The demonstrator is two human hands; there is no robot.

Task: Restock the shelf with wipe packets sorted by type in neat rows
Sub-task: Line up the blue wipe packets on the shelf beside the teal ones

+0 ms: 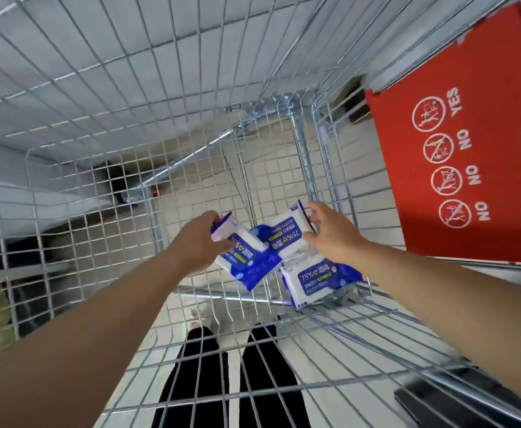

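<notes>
The left hand (200,239) curls round the end of one alcohol wipe packet (248,239). The right hand (330,233) pinches a second packet (287,231) by its edge. Both packets are low in the shopping cart (143,193). They look light, soft and slick-filmed, so a grip across the body likely holds better than the seams.

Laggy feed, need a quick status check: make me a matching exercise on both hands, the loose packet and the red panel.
1 left hand
2 right hand
3 nearest packet
4 red panel

A lies in the cart, unheld
B grips the white-sided packet
C bears YES and NO signs
D pinches the upside-down 75% packet

Pairs: 1-B, 2-D, 3-A, 4-C
</notes>
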